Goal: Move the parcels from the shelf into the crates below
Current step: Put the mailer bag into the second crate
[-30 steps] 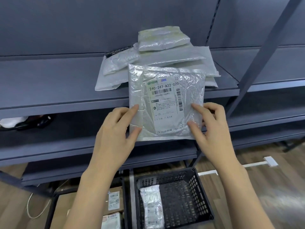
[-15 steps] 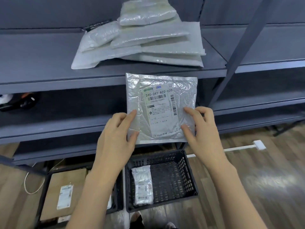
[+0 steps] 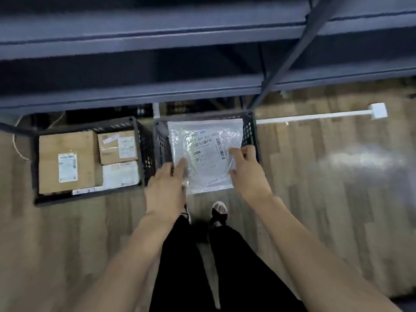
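two hands carry one silver bubble mailer (image 3: 206,154) flat over the right crate (image 3: 253,131), label up, ready to drop. the left hand (image 3: 166,188) and right hand (image 3: 247,170) pinch its near corners, keeping it level.

Head-worn view, steeply downward, near

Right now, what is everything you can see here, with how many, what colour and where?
Silver parcel: one, shiny with a white label, held over the right crate.
Right crate: one, black mesh, on the floor below the shelves.
Left crate: one, black mesh, beside it.
Cardboard boxes: two, brown, in the left crate.
White parcel: one, in the left crate's near right corner.
Shelves: grey-blue, across the top.
Floor: wood-look planks.
White strip: one, on the floor, right.
Left hand: holds the parcel's left edge.
Right hand: holds its right edge.
Legs and sandalled feet: black trousers, below.
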The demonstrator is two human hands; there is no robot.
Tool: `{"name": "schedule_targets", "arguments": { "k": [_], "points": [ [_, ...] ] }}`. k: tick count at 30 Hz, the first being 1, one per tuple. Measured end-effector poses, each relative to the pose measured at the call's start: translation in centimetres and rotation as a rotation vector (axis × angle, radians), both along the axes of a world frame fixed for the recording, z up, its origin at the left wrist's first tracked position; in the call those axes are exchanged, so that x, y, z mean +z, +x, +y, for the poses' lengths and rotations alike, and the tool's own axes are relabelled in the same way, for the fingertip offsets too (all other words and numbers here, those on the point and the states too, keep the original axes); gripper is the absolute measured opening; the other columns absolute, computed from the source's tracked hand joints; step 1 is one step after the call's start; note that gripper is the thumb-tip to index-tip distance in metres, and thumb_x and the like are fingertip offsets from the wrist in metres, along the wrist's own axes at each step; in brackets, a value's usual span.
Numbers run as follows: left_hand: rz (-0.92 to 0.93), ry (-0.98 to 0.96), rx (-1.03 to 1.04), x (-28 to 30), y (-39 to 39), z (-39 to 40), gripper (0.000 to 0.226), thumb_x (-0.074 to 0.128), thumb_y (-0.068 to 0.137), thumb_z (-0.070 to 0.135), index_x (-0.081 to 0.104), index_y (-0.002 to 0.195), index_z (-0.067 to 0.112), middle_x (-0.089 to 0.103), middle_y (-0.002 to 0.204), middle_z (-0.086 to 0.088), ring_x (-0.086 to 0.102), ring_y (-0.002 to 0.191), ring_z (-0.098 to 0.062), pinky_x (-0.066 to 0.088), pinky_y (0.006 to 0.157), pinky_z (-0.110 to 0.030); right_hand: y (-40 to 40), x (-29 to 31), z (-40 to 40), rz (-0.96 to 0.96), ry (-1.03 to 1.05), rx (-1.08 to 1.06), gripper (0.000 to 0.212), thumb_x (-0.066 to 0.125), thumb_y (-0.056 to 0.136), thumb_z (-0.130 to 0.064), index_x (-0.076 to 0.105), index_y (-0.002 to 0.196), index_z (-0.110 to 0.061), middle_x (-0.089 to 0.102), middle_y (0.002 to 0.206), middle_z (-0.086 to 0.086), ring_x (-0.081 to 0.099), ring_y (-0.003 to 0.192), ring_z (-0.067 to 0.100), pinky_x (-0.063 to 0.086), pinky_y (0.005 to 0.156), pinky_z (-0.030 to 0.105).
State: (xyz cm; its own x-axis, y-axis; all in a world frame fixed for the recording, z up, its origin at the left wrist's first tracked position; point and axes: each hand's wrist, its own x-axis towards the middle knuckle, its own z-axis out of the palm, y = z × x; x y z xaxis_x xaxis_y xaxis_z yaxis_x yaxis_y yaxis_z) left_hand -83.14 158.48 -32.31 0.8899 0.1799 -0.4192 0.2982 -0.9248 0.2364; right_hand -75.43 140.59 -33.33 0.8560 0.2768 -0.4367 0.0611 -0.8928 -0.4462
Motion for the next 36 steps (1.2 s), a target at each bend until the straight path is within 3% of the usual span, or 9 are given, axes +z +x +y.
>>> {"name": "schedule_targets", "arguments": {
  "k": [1,3,7,14,18,25,28,31,36],
  "points": [
    [0.044,0.016,-0.007,-1.8,-0.1,-0.1,0.068,0.058,0.085,0.012,0.030,0.146,0.020,0.047,0.118,-0.012,0.053,0.101,-0.032,0.046,0.078,-0.041,0.0,-2.1,0.1,0.021,-0.011,-0.004,0.040,0.044,0.097,-0.013,0.039,0.137,-0.016,0.038,0.111,-0.004,0.053,0.099,0.026,0.032,0.069,0.016],
    [0.123,0.008,-0.006,-5.1,-0.2,-0.2,0.068,0.055,0.089,0.017,0.022,0.148,0.024,0.040,0.128,-0.010,0.048,0.112,-0.028,0.046,0.082,-0.038,0.1,-5.8,0.8,0.074,-0.082,0.035,0.054,0.048,0.092,0.000,0.034,0.140,-0.016,0.032,0.126,0.008,0.056,0.091,0.029,0.042,0.070,0.024],
    [0.171,0.006,-0.025,-11.7,1.0,0.6,0.063,0.055,0.090,0.020,0.025,0.145,0.023,0.034,0.131,-0.010,0.042,0.120,-0.027,0.047,0.085,-0.038,0.3,-13.6,2.5,0.112,-0.158,0.121,0.067,0.052,0.082,0.010,0.028,0.140,-0.015,0.028,0.128,0.013,0.052,0.093,0.022,0.052,0.077,0.026],
    [0.228,0.040,-0.137,-23.8,4.7,1.4,0.066,0.056,0.089,0.017,0.024,0.147,0.020,0.037,0.133,-0.009,0.046,0.118,-0.029,0.043,0.095,-0.039,2.9,-25.5,2.4,0.145,-0.136,0.073,0.056,0.044,0.088,0.006,0.032,0.140,-0.011,0.030,0.132,0.015,0.052,0.105,0.030,0.049,0.085,0.033],
    [0.272,-0.029,-0.171,-32.3,6.8,0.5,0.070,0.059,0.088,0.024,0.023,0.148,0.023,0.039,0.135,-0.007,0.045,0.120,-0.025,0.040,0.099,-0.037,4.7,-32.6,1.1,0.116,-0.227,0.095,0.068,0.045,0.081,0.014,0.028,0.142,-0.011,0.026,0.132,0.014,0.055,0.103,0.029,0.051,0.084,0.031],
    [0.217,-0.041,-0.265,-46.5,11.3,0.0,0.063,0.060,0.088,0.031,0.031,0.143,0.021,0.044,0.131,-0.009,0.045,0.118,-0.025,0.040,0.096,-0.034,8.6,-45.2,0.4,0.100,-0.260,0.058,0.062,0.044,0.080,0.014,0.035,0.134,-0.016,0.028,0.128,0.012,0.056,0.089,0.030,0.051,0.076,0.036],
    [0.194,0.001,-0.312,-51.0,13.1,0.7,0.059,0.058,0.087,0.020,0.034,0.141,0.020,0.043,0.134,-0.013,0.045,0.120,-0.028,0.039,0.097,-0.036,10.9,-49.6,0.9,0.070,-0.243,0.070,0.058,0.047,0.082,0.012,0.036,0.132,-0.017,0.029,0.127,0.011,0.052,0.085,0.028,0.046,0.073,0.034],
    [0.179,0.063,-0.333,-54.3,14.5,1.5,0.061,0.062,0.084,0.016,0.035,0.139,0.018,0.046,0.130,-0.014,0.047,0.117,-0.029,0.040,0.095,-0.038,12.8,-52.9,1.6,0.015,-0.239,0.096,0.050,0.051,0.087,0.003,0.036,0.131,-0.015,0.030,0.125,0.012,0.057,0.094,0.035,0.045,0.074,0.038],
    [0.187,0.169,-0.387,-58.0,15.9,2.1,0.064,0.063,0.085,0.033,0.033,0.138,0.015,0.045,0.129,-0.013,0.047,0.116,-0.030,0.039,0.092,-0.037,14.1,-58.3,2.2,0.011,-0.244,0.138,0.058,0.045,0.093,-0.005,0.026,0.145,-0.022,0.026,0.139,0.018,0.051,0.112,0.038,0.047,0.091,0.045]
  ]
}}
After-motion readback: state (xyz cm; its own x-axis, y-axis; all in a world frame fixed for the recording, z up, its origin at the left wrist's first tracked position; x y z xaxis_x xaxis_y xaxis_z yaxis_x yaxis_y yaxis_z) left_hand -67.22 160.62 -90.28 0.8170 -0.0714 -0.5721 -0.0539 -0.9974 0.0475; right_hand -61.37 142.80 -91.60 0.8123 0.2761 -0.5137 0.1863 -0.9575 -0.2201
